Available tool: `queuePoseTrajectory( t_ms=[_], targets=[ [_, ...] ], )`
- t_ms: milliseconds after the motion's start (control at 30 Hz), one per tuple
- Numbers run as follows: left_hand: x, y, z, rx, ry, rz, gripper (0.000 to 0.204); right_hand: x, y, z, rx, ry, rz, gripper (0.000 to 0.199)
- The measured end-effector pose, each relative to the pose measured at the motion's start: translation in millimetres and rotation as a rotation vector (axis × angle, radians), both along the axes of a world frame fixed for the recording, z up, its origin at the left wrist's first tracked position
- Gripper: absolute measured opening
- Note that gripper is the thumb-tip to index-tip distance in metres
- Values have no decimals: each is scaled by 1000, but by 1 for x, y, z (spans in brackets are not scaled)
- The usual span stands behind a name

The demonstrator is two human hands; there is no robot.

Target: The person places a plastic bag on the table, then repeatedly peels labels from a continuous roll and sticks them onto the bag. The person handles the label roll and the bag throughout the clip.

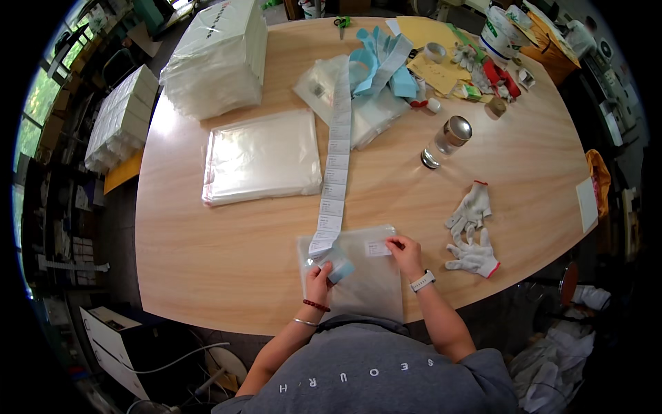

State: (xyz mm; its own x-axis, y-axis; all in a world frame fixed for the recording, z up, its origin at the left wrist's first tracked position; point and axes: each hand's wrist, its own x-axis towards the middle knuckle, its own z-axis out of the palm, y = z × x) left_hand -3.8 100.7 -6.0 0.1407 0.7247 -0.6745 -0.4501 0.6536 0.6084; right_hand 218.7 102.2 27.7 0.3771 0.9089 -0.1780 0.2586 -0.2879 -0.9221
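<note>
A clear plastic bag point(369, 293) lies flat at the table's near edge, right in front of me. My left hand point(318, 281) is closed on the near end of a long strip of white printed labels point(336, 162), whose pale blue backing point(339, 268) shows beside my fingers. The strip runs away from me over the table to a curled heap of blue backing paper point(376, 58). Above the bag's upper right part, my right hand point(407, 255) pinches the right edge of a small white label point(376, 248). Whether that label is fully pressed onto the bag, I cannot tell.
Left of the strip lies a stack of clear bags point(262, 157), with a taller wrapped stack point(217, 58) behind. To the right are white gloves point(473, 252) and a glass bottle point(447, 141). Tape, envelopes and a white bucket point(502, 34) crowd the far right. Green scissors point(342, 25) lie far off.
</note>
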Motion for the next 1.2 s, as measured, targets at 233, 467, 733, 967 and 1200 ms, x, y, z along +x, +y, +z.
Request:
queuePoseTrajectory(
  t_ms=[233,467,733,967,1200],
  targets=[
    [1,1,5,-24,19,5,15,-5,-1,-9,48,-255,90,17],
    [1,0,3,-25,44,-7,14,8,17,-7,209,-523,97,21],
    [1,0,5,-14,19,-10,14,33,21,-4,179,-412,260,11],
    [-2,0,10,-20,-24,0,15,15,3,22,400,-581,196,7],
    [-3,-1,24,9,-100,-49,21,2,-13,19,384,-491,152,8]
  ],
)
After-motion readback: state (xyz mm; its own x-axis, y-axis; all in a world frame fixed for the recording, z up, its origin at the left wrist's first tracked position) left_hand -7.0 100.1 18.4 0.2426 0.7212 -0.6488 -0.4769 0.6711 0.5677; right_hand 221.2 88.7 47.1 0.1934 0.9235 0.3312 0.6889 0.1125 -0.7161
